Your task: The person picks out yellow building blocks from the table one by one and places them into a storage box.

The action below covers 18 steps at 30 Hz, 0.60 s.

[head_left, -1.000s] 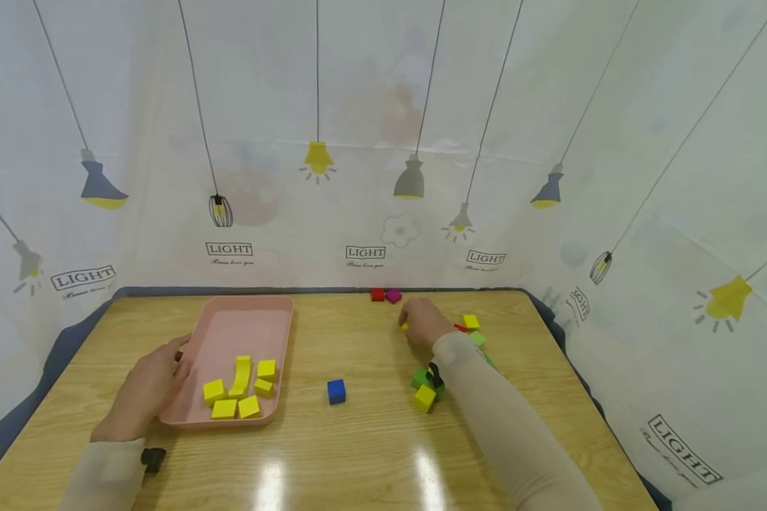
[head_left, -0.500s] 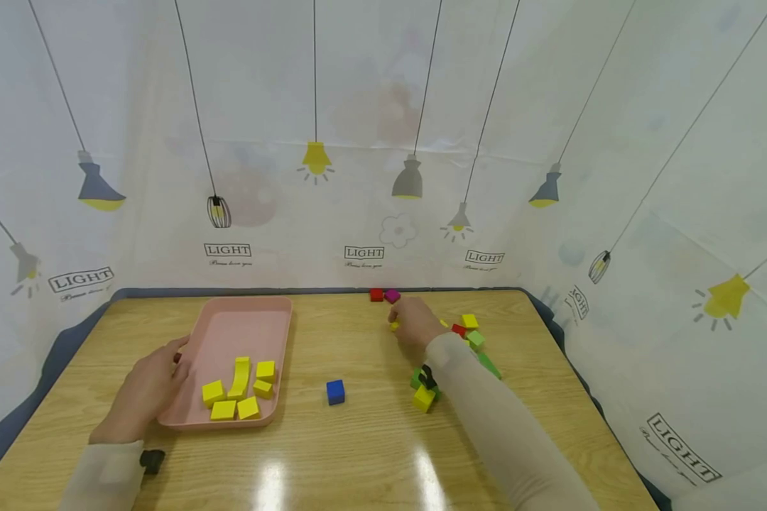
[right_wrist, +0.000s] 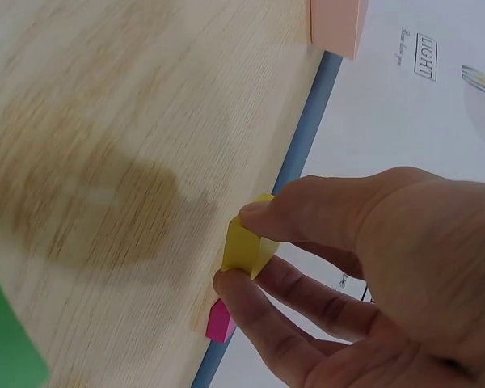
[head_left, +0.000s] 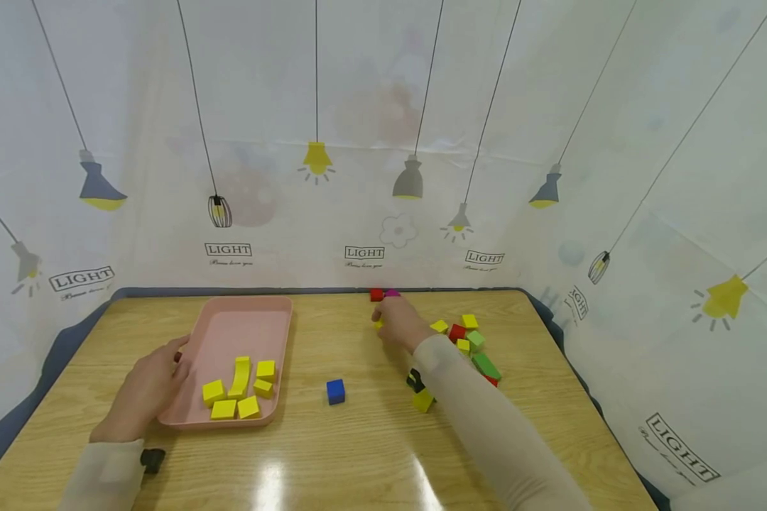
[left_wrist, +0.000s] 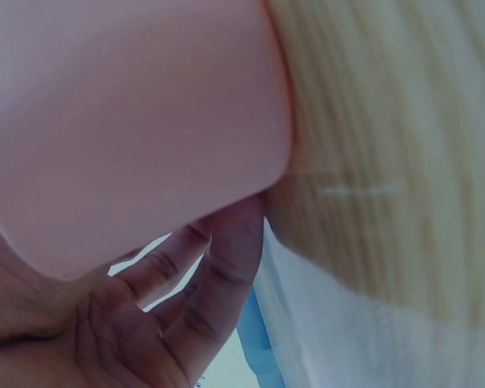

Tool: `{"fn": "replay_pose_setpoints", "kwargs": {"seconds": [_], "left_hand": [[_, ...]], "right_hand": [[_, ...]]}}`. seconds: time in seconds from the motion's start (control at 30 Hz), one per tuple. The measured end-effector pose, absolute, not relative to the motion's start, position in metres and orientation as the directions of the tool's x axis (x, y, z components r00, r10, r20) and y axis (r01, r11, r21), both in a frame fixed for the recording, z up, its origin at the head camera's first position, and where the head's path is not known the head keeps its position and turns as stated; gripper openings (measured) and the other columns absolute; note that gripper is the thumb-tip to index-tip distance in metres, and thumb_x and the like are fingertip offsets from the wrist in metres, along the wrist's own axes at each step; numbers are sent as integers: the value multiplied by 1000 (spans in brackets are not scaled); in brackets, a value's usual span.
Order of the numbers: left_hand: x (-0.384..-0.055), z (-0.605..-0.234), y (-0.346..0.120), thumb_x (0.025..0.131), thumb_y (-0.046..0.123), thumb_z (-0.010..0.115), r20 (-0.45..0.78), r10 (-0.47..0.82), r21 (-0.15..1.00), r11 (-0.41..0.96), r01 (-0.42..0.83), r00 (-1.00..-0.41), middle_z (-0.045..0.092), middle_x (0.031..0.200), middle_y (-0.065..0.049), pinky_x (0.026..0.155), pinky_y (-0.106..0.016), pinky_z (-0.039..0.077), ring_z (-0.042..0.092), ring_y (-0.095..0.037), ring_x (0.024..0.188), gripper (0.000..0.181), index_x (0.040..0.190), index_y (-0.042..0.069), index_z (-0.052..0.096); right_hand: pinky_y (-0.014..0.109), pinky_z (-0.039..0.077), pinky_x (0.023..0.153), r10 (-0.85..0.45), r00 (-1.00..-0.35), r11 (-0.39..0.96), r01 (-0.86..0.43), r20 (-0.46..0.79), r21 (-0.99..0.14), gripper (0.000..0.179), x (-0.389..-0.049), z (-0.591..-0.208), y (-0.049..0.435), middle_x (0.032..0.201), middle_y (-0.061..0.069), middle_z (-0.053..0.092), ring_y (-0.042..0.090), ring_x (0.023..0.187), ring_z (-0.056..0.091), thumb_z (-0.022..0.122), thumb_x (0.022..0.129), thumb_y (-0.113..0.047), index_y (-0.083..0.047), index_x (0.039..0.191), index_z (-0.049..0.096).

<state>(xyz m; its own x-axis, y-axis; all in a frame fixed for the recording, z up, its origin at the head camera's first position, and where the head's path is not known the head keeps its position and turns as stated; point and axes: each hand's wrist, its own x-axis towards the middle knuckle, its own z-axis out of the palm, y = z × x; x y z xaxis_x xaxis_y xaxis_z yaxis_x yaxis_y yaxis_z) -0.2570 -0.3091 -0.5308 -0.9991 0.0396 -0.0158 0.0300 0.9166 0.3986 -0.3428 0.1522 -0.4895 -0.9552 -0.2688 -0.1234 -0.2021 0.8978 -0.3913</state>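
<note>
My right hand pinches a yellow block between thumb and fingertips. In the head view only a sliver of that block shows, near the back of the table. Just behind the hand, a magenta block lies beside a red block. At the left, my left hand rests against the side of the pink tray, its fingers lying along the outer wall. Inside the tray's near half are several yellow blocks, one of them curved.
A blue cube lies right of the tray. Under and beyond my right forearm are scattered blocks: a red one, a long green one, a light green one and several yellow ones. A printed curtain surrounds the table.
My right hand has moved left with the yellow block, uncovering more of the blocks to its right and partly covering the magenta one. The left hand and tray have stayed put.
</note>
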Motion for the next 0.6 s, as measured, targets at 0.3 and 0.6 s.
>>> {"fn": "replay_pose_setpoints", "kwargs": {"seconds": [0.3,0.6], "left_hand": [[-258,-529,-308,115,12,67,-35,32,400,916,15,-999,65,147,-44,114,-76,59,69,-55,124,67,171,-12,41],[-256,-528,-307,115,11,68,-18,36,394,919,26,-999,66,146,-44,113,-75,60,70,-55,122,66,170,-13,42]], "right_hand": [[51,59,128,-315,-940,872,-232,-131,-431,31,-335,-485,131,144,16,80,35,141,72,82,105,-2,-1,137,81],[48,58,129,-371,-924,856,-301,-94,-419,31,-328,-483,102,145,14,80,33,142,71,82,105,-3,-2,136,81]]}}
